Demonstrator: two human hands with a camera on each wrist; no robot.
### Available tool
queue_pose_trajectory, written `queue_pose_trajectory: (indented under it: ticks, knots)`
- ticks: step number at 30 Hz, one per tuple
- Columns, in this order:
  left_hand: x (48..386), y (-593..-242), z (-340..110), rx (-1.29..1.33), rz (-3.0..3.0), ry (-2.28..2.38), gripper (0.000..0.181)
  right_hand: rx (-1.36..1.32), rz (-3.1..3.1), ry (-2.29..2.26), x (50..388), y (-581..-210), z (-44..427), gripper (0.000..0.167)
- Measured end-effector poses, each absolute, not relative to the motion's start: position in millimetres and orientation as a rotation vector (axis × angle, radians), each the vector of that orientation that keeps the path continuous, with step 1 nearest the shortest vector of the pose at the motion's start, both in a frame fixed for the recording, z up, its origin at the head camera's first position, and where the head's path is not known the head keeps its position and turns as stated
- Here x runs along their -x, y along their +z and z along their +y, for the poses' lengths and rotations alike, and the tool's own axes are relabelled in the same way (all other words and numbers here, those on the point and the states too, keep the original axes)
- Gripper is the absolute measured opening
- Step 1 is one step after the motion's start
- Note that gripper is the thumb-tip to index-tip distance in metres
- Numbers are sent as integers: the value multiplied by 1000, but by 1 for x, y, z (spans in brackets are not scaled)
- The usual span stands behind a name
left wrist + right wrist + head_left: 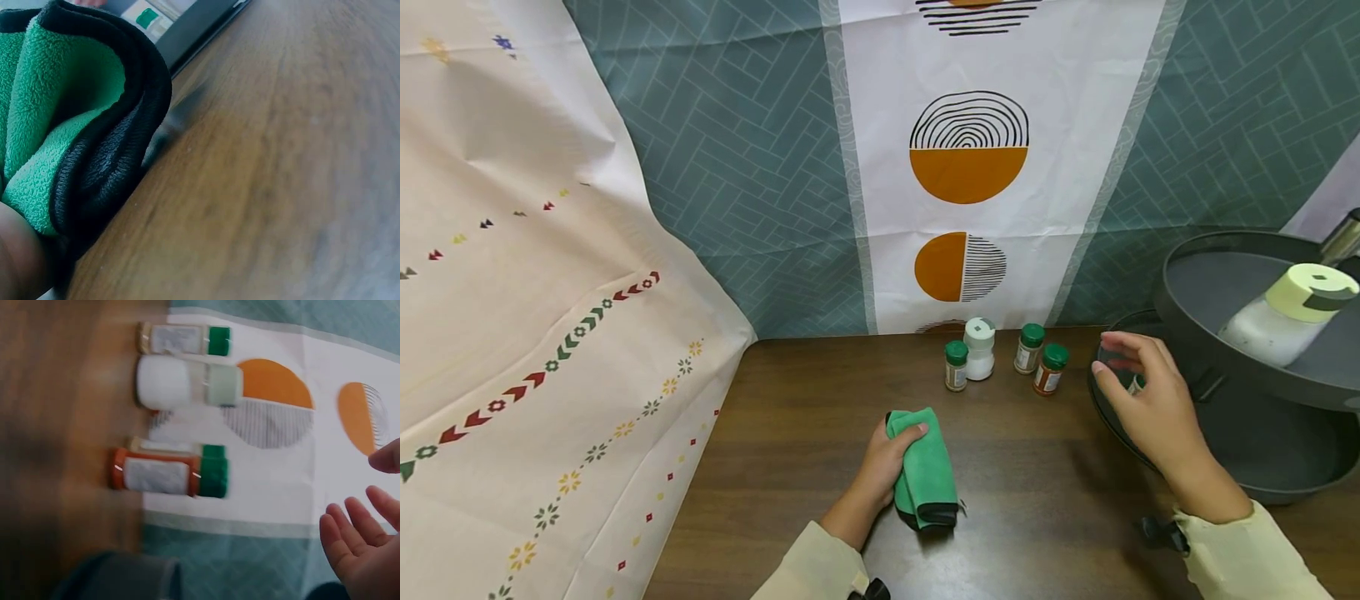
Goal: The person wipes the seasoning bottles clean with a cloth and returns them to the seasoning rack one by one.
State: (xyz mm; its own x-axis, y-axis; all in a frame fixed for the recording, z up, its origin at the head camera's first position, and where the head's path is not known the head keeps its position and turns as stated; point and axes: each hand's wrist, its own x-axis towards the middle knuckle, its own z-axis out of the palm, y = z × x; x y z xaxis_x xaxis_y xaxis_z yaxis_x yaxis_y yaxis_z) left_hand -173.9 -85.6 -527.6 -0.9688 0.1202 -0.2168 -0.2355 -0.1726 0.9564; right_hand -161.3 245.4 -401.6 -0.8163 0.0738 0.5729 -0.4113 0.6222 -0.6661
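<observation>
Green folded cloth [931, 471] with black edging is resting in the gripping left hand [883, 461] over the wooden table [805, 433]; the right hand [1153, 408], fingers loosely open, is hovering by the two-tier tray [1285, 454].

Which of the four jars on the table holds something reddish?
The rightmost green-capped jar: its contents look orange-red, while the other three look pale.

The cloth [928, 467] you hold looks fluffy and matt, its edging [153, 81] smoother. Beneath the cloth, your table [820, 400] shows wood grain with a soft gloss. Beyond the cloth, you see shiny jars [1048, 381] with plastic-looking lids [1055, 356] and a creased fabric hanging [883, 167]; right of it, smooth, dull trays [1292, 446].
</observation>
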Motion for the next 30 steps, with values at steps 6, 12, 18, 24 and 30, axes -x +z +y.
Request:
queue_pose_trajectory:
  ticks: [6,12,18,24,30]
  knots:
    - [174,-528,-85,133,1853,2238,39,-219,-2416,1139,172,-430,236,43]
    - [173,-528,-86,137,1832,2248,37,-177,-2481,1176,186,-455,230,51]
    - [173,-526,-86,150,1845,2236,38,-95,-2546,1194,201,-470,229,66]
    - [173,-526,-87,119,1844,2237,38,-15,-2737,1265,216,-478,231,78]
    - [172,-526,-88,65,1807,2256,41,22,-2765,1283,226,-487,232,71]
